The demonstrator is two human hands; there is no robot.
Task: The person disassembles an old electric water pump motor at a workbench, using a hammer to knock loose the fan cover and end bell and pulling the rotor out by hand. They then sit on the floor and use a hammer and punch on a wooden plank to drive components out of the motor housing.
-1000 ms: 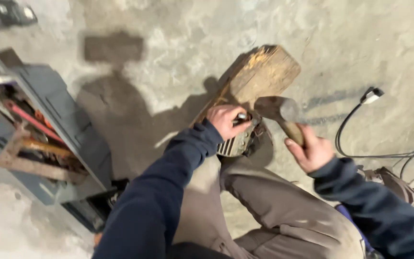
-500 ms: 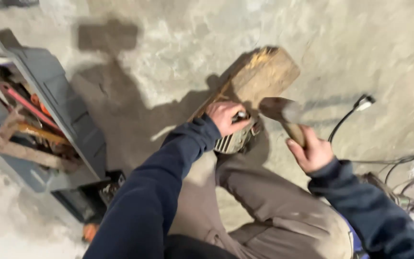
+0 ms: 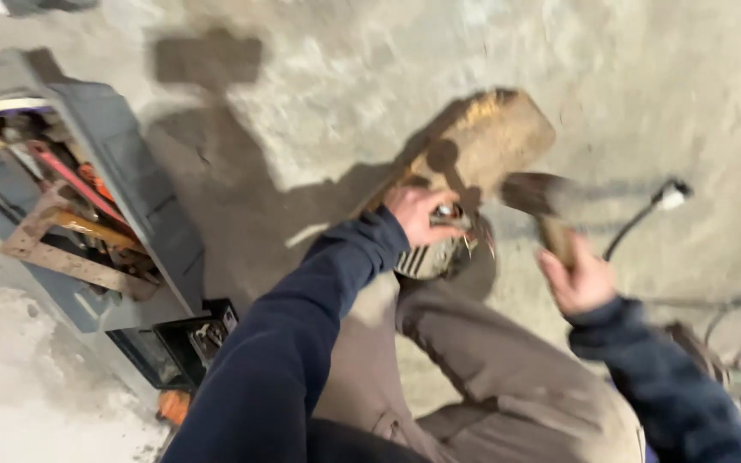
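The right hand (image 3: 578,279) is closed around the wooden handle of a hammer (image 3: 535,195), whose dark metal head is blurred and sits just right of a wooden block (image 3: 490,141) lying on the concrete floor (image 3: 319,69). The left hand (image 3: 418,214) is curled around a small metal part (image 3: 446,213) — too blurred to name — pinning it at the near end of the block, above a round ribbed metal housing (image 3: 426,257) that rests by the person's knee. Both arms wear dark blue sleeves, and the person crouches in brown trousers. The work in hand appears to be a striking step: the left hand steadies the piece while the hammer head hangs close beside it, apparently mid-swing. A next blow would call for a short, controlled stroke onto the held part, keeping the head clear of the left fingers, which lie very near its path. To the left stands an open grey toolbox (image 3: 130,180) holding red and orange tools, well apart from the hands. A black cable with a white plug (image 3: 669,197) trails across the floor on the right, near more tangled wires at the edge — these are blurred.
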